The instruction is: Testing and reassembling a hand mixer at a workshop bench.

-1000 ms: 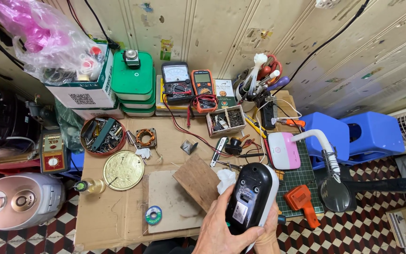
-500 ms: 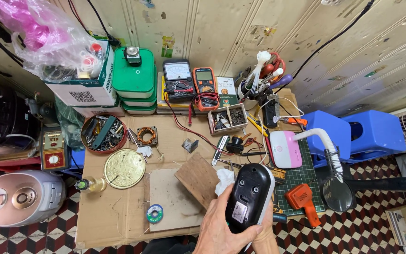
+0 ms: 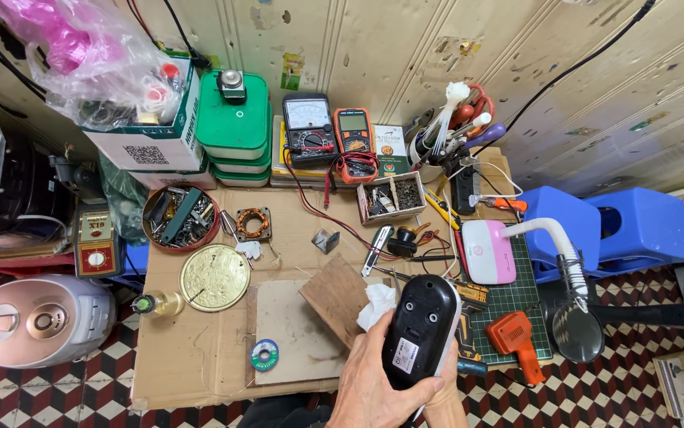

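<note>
Two hands meet at the frame's lower edge: the left hand (image 3: 373, 384) wraps the black oval device (image 3: 421, 329) from the left, thumb across its lower end, underside with label and small feet facing up; the right hand (image 3: 445, 400) sits mostly hidden beneath it, its grasp impossible to tell. The device hovers above the front edge of the cardboard-covered bench (image 3: 199, 357), just right of the wooden block (image 3: 334, 295) and the white tissue (image 3: 375, 303), left of the green cutting mat (image 3: 516, 305) with orange tool (image 3: 516, 341). To handle it well, judged here: keep it level, support from below, stay off the magnifier lamp (image 3: 575, 329).
</note>
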